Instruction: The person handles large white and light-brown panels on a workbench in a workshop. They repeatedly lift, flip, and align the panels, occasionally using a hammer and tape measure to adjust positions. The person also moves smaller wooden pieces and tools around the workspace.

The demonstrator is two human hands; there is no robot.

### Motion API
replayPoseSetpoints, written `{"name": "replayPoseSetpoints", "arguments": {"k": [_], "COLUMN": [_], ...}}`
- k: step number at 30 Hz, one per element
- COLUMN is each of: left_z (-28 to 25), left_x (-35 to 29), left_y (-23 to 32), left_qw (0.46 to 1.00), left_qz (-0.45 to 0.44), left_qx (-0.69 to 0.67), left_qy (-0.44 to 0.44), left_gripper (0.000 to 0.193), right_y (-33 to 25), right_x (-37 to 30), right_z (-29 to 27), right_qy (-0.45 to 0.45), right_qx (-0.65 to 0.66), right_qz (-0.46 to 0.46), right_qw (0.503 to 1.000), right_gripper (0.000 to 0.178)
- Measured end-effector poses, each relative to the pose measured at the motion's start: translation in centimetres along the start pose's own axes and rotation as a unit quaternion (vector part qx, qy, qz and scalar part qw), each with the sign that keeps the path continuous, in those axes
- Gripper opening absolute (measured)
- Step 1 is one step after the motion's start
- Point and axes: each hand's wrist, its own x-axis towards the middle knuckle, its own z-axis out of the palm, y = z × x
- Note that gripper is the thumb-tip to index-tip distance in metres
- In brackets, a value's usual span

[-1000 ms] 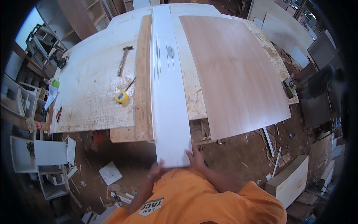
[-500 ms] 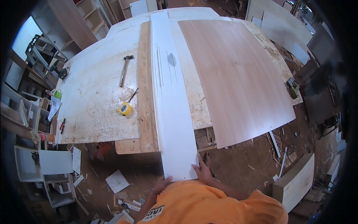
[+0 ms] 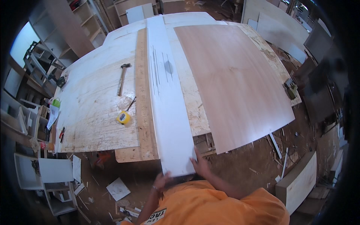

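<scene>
A long white board (image 3: 170, 123) lies lengthwise over the worktable, its near end jutting past the table edge toward my body. Dark streaks and a grey oval patch mark its far half. My left hand (image 3: 162, 180) is closed on the near left corner, thumb on top and the other fingers hidden beneath. On the right edge, close to that end, my right hand (image 3: 201, 165) grips with its thumb over the top face. Alongside the board's left edge runs a narrow light-brown wooden plank (image 3: 143, 93).
Left of the plank lie a hammer (image 3: 122, 79), a yellow tape measure (image 3: 123, 117) and red-handled pliers (image 3: 62, 135) on the worktable (image 3: 93, 101). A large brown wood sheet (image 3: 236, 86) covers the right side, overhanging the near edge. Offcuts litter the floor (image 3: 240, 168).
The white board has slid a little away from me across the table, with both hands moving along on it. The view has shifted slightly.
</scene>
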Motion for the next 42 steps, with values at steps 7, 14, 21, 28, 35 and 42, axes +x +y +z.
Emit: {"name": "replayPoseSetpoints", "arguments": {"k": [7,14,21,28,35,42], "left_z": [-0.9,0.2,0.5,3.7,11.3,24.0], "left_x": [-1.7,2.7,5.3,5.7,5.6,4.7], "left_y": [-1.9,0.6,0.6,-1.6,-4.3,-8.3], "left_qw": [0.992,0.998,0.988,0.964,0.965,0.982], "left_qz": [-0.036,0.048,0.106,0.139,0.095,-0.017], "left_qx": [0.108,0.002,-0.063,-0.149,-0.237,-0.148], "left_qy": [-0.044,0.033,0.098,0.171,0.063,-0.12], "left_gripper": [0.05,0.051,0.053,0.061,0.067,0.071], "right_y": [2.1,0.3,-1.5,0.3,16.0,28.2], "right_x": [-3.4,3.0,5.0,0.7,-7.9,-1.9], "right_z": [0.4,-0.2,-0.6,-3.9,-17.1,-36.4], "right_qy": [0.062,-0.049,-0.038,-0.065,-0.109,0.284], "right_qx": [-0.094,-0.026,-0.087,-0.084,-0.064,0.49], "right_qz": [-0.119,0.053,0.063,0.015,0.08,0.26], "right_qw": [0.987,0.997,0.993,0.994,0.989,0.782], "right_gripper": [0.075,0.076,0.076,0.063,0.044,0.048]}}
